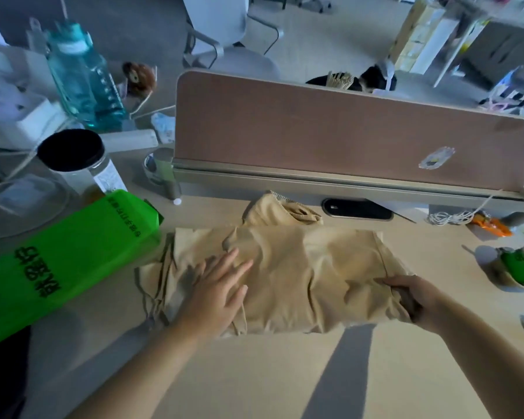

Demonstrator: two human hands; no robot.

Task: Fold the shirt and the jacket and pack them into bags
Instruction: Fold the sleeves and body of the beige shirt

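A beige garment lies partly folded on the desk, its collar bunched toward the partition. My left hand presses flat on the garment's left half with straight, spread fingers. My right hand grips the garment's right edge, its fingers curled under the cloth. A bright green bag with black print lies flat at the left, its end touching the garment's left side. A second green bag shows at the right edge.
A brown desk partition stands behind the garment. At the back left are a black-lidded jar, a teal water bottle and cables. A coiled white cord and an orange packet lie at the right.
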